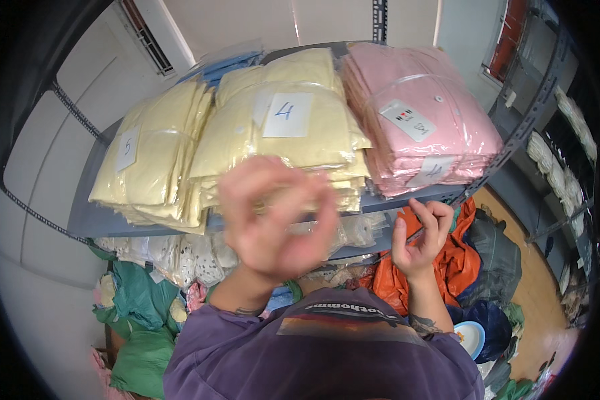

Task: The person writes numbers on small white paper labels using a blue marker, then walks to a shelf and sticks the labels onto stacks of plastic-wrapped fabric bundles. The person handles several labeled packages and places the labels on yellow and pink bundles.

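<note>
Blurred and raised close to the camera, my left hand (280,217) has curled fingers; whether anything is in them cannot be told. It overlaps the front of a stack of yellow garments in clear plastic (275,145) with a handwritten paper slip. My right hand (422,235) is held palm up below the shelf's front edge, fingers apart, with nothing in it. Just above it lies a strapped stack of pink packed garments (430,120) with a tag and a slip. Another yellow packed stack (150,160) lies at the left, and blue packs (225,67) are behind.
The grey metal shelf (95,220) has perforated uprights. Packed pale garments (190,257) fill the level below. Green bags (145,355), an orange sack (455,260) and dark bags (495,260) lie on the floor. Another rack (545,210) holds white bundles at the right.
</note>
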`<state>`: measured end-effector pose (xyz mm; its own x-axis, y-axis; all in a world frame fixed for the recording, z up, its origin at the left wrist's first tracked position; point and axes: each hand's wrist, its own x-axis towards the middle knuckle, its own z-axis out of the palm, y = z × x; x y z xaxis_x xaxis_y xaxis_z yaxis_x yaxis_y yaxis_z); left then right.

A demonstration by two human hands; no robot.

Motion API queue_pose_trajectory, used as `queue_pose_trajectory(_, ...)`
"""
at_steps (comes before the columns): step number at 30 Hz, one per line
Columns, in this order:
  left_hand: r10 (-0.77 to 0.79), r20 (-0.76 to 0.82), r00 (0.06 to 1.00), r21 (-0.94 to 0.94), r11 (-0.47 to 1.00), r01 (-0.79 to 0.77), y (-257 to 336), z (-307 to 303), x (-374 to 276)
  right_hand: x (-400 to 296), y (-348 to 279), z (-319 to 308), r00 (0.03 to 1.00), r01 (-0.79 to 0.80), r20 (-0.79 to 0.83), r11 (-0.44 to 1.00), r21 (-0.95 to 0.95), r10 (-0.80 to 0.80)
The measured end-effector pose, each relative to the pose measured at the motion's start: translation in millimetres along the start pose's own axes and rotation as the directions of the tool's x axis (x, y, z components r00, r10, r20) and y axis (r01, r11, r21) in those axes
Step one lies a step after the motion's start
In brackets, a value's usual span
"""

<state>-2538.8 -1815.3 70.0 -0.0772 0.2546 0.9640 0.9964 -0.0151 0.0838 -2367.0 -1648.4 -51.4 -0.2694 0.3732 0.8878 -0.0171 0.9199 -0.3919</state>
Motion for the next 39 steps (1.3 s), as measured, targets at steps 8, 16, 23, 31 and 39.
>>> queue_pose_trajectory(8, -0.216, 0.118, 0.969, 0.192, 0.963, 0.191, -59.2, -30.4, 20.7, 19.0, -37.3, 41.1, 0.991, 0.126, 0.007, 0.97, 0.209, -0.13)
queue_pose_trajectory(16, -0.203, 0.212, 0.956, 0.242, 0.959, 0.15, -56.2, -31.6, 31.7, 24.5, -50.2, 59.9, 0.975, 0.199, 0.029, 0.929, 0.311, -0.218)
queue_pose_trajectory(23, -0.315, -0.038, 0.948, 0.184, 0.931, 0.316, -70.7, -35.8, 31.9, 97.0, -87.6, 45.7, 0.911, 0.382, 0.186, 0.923, -0.049, -0.367)
queue_pose_trajectory(31, -0.328, 0.072, 0.942, 0.199, 0.93, 0.309, -65.6, -46.6, 20.8, 131.2, -91.1, 66.1, 0.866, 0.398, 0.383, 0.908, -0.133, -0.323)
queue_pose_trajectory(39, -0.288, 0.054, 0.956, 0.176, 0.945, 0.275, -60.8, -58.3, 12.1, 121.2, -85.7, 76.1, 0.892, 0.4, 0.233, 0.916, -0.012, -0.387)
